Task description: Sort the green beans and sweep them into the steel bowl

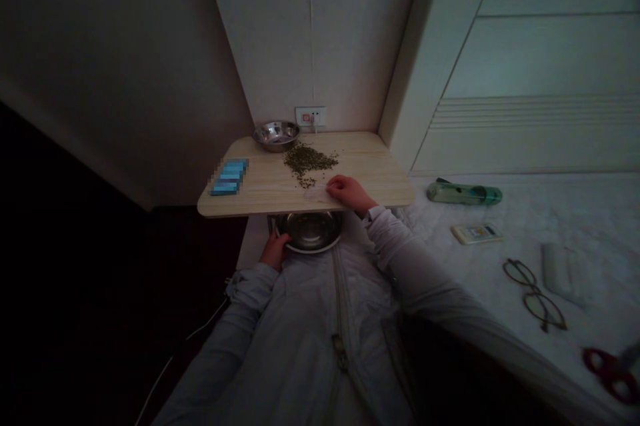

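Observation:
My left hand [275, 251] grips the left rim of a shiny metal bowl [310, 231], held in my lap just under the front edge of the small wooden table [265, 196]. Over the table's front part, my right hand [350, 193] has its fingers pinched on a clear, thin plastic piece [315, 193]; its exact kind is hard to make out. Just beyond it, a pile of small dark green beans [306, 161] lies spread on the tabletop, with a few stray ones towards my right hand.
Behind the pile, a second metal bowl [277, 136] stands at the table's back left. A blurred blue phone-like object [230, 177] lies at left. On the bed are a green bottle [464, 193], a phone [477, 233], glasses [534, 294], and red-handled scissors [611, 373].

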A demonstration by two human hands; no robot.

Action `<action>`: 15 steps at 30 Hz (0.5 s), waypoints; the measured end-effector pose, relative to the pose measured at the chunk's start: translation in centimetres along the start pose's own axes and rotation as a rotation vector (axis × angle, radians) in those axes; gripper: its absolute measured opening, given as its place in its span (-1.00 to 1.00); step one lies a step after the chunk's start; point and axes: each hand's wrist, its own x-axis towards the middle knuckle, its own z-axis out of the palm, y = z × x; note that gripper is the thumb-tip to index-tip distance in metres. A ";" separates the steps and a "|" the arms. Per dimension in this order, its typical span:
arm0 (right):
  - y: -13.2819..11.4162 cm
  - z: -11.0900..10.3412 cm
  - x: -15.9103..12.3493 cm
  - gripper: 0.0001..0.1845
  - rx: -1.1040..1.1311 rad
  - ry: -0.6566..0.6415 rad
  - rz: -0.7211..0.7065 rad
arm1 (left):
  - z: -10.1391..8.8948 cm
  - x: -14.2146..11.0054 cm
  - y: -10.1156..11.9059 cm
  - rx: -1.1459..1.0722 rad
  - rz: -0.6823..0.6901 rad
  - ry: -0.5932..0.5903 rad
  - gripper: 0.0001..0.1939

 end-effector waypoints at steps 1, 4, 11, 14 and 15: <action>0.0 0.0 0.0 -0.82 -0.022 0.020 0.002 | 0.0 -0.1 0.1 0.003 -0.004 0.012 -0.65; -0.2 0.1 -0.1 -0.85 -0.078 0.042 0.003 | 0.2 -0.3 0.3 0.005 -0.021 0.037 -0.65; -0.3 0.0 -0.5 -0.88 -0.192 0.099 0.003 | 0.1 -0.5 0.3 -0.004 -0.026 0.026 -0.69; -0.2 -0.5 -0.6 -0.89 -0.211 0.100 0.023 | 0.0 -0.4 0.2 -0.016 -0.013 0.011 -0.65; -0.1 -0.7 -0.6 -0.89 -0.223 0.102 0.028 | -0.1 -0.3 0.1 -0.022 -0.013 0.010 -0.63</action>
